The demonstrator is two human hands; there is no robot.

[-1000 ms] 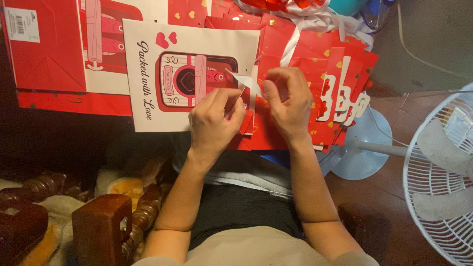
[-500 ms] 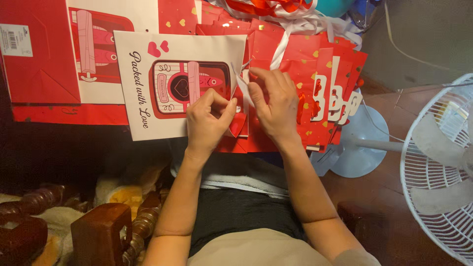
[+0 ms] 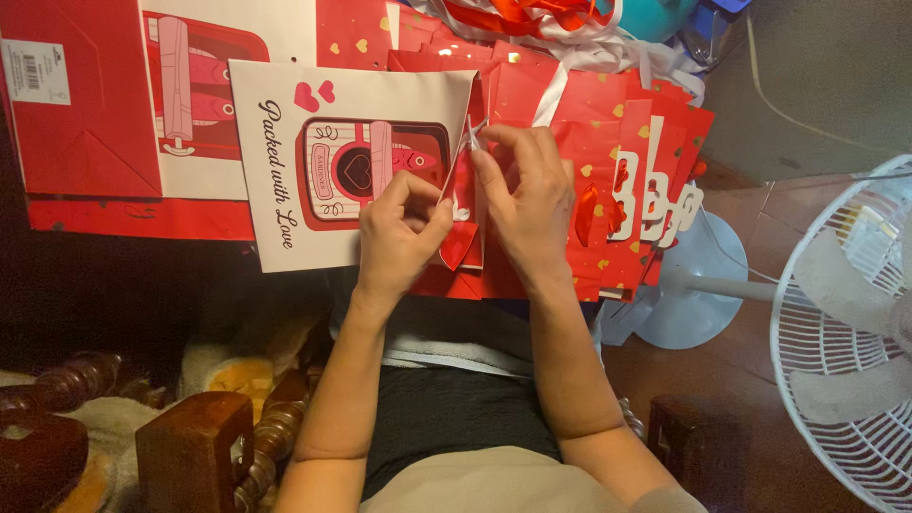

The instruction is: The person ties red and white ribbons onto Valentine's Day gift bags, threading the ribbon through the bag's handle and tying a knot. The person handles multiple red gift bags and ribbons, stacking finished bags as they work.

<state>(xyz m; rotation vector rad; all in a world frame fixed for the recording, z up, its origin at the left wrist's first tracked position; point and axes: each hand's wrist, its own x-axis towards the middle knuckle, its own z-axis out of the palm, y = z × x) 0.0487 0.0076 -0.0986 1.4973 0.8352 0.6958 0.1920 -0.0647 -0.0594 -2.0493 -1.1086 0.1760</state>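
A white and red paper gift bag [image 3: 285, 142] with a printed red picture lies flat in front of me. My left hand [image 3: 399, 233] pinches the red edge of this bag near its open end. My right hand [image 3: 522, 195] grips a white ribbon handle [image 3: 475, 133] at the same edge, fingers closed on it. Under and right of my hands lies a stack of red gift bags [image 3: 627, 171] with gold hearts and white ribbons.
Another flat red and white bag [image 3: 95, 114] lies at the far left. A white standing fan [image 3: 836, 342] is on my right, its round base [image 3: 693, 294] near the stack. Carved dark wooden furniture [image 3: 190, 446] stands at the lower left. Loose ribbons [image 3: 532, 19] pile at the top.
Both hands have stayed at the bag's edge and shifted slightly. The right hand has drawn the white ribbon up to the bag's top edge.
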